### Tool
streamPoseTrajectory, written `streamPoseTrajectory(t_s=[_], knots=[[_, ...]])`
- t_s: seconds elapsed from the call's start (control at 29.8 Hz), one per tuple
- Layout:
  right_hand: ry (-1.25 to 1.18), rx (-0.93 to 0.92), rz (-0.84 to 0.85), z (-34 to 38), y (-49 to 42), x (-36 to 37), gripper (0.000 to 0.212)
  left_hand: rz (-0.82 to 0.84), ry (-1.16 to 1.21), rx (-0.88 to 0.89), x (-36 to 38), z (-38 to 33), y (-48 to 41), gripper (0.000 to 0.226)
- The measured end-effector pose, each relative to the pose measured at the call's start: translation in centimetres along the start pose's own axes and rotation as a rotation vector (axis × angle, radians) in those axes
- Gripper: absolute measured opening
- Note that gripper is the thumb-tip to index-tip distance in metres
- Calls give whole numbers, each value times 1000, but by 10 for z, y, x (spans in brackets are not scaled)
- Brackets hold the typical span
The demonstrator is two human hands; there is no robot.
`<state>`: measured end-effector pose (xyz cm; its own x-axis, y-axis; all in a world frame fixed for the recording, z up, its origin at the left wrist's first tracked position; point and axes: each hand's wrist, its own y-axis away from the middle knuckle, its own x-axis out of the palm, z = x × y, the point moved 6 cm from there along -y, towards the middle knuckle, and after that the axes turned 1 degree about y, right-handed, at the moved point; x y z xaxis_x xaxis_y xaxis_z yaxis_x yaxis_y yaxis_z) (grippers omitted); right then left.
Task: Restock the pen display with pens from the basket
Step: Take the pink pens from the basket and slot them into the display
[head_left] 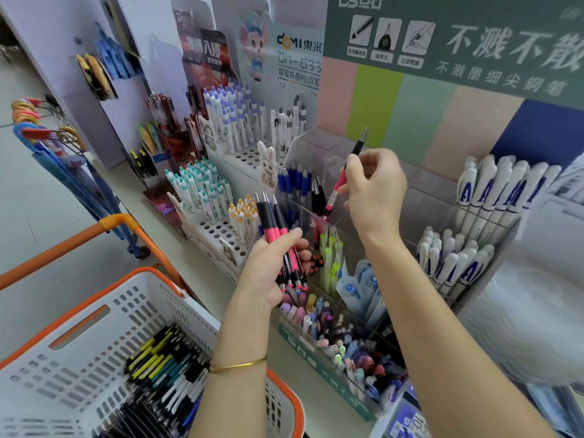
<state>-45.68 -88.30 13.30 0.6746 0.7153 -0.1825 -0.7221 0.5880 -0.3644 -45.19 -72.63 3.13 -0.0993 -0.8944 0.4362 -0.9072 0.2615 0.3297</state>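
Note:
My left hand point(271, 267) grips a bundle of three pink-and-black pens point(278, 229), tips down, in front of the display. My right hand point(376, 184) pinches a single pink-and-black pen point(344, 175), held upright with its lower end over a compartment of the clear acrylic pen display point(417, 197). That display holds blue and black pens point(300, 181) at its left. The white basket with orange rim point(94, 336) sits at the lower left, with several black, yellow, teal and white pens point(167, 368) lying inside.
White perforated racks point(221, 229) with teal, orange and purple-capped pens stand to the left. Bundles of white pens point(493, 191) fill the right side. A tray of assorted pastel pens point(341, 336) lies in front. Umbrellas point(63, 165) hang at far left.

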Motion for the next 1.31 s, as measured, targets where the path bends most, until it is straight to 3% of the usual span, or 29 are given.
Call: streamPoseTrajectory(t_s=[0.27,0.4,0.5,0.6,0.74,0.84,1.04,1.18,1.24,1.31], knots=[[819,-83,204,-29,6,30,19,56,23,14,9,-3,4,4],[1010,-131,259,-34,7,40,22,74,13,28,10,-6,5,10],[967,-138,262,-33,4,39,23,87,13,31,10,-7,6,10],[736,-115,246,-24,6,28,25,112,16,31,13,-7,6,7],[290,72,544,-16,24,32,32,185,10,27,20,-7,6,4],[145,176,641,-14,32,34,16,202,-20,36,22,-7,7,6],[103,211,521,-14,27,28,11,211,34,4,20,-5,8,13],[-39,80,66,1,3,2,6,98,51,-42,11,-3,8,7],[67,-45,-59,8,-3,-5,7,47,35,-48,7,-1,8,3],[240,-127,-14,7,-4,1,12,35,35,-39,7,-1,8,4]])
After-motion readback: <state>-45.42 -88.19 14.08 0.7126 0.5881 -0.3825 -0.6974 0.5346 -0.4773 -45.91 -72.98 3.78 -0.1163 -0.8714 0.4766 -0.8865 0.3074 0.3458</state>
